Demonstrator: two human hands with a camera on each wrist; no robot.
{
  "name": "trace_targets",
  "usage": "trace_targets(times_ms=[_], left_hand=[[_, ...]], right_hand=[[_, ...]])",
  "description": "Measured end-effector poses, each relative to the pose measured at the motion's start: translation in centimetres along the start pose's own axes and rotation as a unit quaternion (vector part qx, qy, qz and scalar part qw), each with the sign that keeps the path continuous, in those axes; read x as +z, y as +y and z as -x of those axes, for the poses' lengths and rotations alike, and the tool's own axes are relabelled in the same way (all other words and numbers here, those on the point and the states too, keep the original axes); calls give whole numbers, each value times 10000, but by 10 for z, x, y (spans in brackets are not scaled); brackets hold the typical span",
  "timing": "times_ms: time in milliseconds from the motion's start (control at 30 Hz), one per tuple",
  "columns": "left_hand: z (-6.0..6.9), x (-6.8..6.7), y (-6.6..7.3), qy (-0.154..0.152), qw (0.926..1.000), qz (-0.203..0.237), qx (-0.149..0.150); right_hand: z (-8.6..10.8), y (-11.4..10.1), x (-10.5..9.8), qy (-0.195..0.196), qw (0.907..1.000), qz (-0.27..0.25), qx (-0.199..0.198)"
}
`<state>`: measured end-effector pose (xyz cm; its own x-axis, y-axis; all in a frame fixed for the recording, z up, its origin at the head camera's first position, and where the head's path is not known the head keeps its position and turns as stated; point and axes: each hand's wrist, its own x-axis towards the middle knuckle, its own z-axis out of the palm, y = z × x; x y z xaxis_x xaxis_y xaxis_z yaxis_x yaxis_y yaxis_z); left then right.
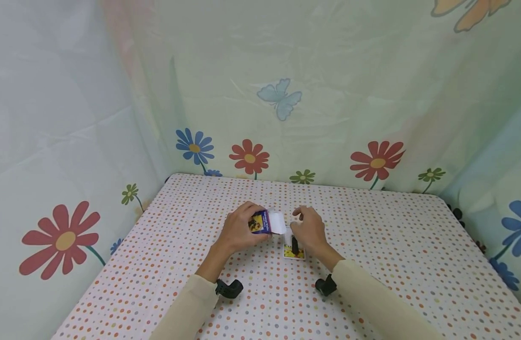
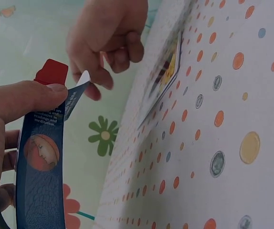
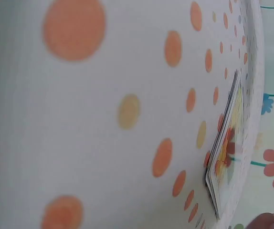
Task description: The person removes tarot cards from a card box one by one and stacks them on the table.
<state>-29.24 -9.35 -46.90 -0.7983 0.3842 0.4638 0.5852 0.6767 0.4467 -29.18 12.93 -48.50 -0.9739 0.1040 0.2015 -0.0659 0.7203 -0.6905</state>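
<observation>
My left hand (image 1: 242, 228) grips a dark blue card box (image 1: 259, 222) with printed text and a yellow picture. The thumb presses on its edge in the left wrist view. The box's white end flap (image 1: 277, 223) stands out to the right, and a red tab (image 2: 52, 72) shows by the thumb. My right hand (image 1: 310, 230) hovers just right of the flap with fingers loosely bent and nothing visible in them. Beneath it, a small stack of picture cards (image 1: 288, 250) lies flat on the table, its edges showing in the right wrist view. The inside of the box is hidden.
The table (image 1: 371, 245) has a dotted cover. Behind it and at both sides hang curtains (image 1: 328, 118) with flowers and butterflies. A black wrist camera (image 1: 229, 288) sits on the left wrist and another wrist camera (image 1: 326, 285) on the right.
</observation>
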Motion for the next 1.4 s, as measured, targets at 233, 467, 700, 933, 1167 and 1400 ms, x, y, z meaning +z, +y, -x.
trace_targets(times_ms=[233, 467, 700, 933, 1167, 1400], left_hand=[[0, 1, -1, -12, 10000, 6, 1], [0, 2, -1, -41, 10000, -66, 5], [0, 3, -1, -53, 9999, -95, 23], [0, 3, 0, -12, 9998, -143, 111], [0, 4, 1, -37, 9997, -204, 162], [0, 4, 2, -126, 9996, -208, 118]], right_hand=[[3, -1, 1, 539, 9917, -1063, -482], [10, -10, 4, 687, 9801, -1658, -842], [17, -17, 10, 451, 9772, -1820, -996], [21, -22, 14, 212, 9819, -1652, -900], [23, -27, 14, -109, 9855, -1626, -482], [22, -29, 14, -265, 9808, -1908, -313]])
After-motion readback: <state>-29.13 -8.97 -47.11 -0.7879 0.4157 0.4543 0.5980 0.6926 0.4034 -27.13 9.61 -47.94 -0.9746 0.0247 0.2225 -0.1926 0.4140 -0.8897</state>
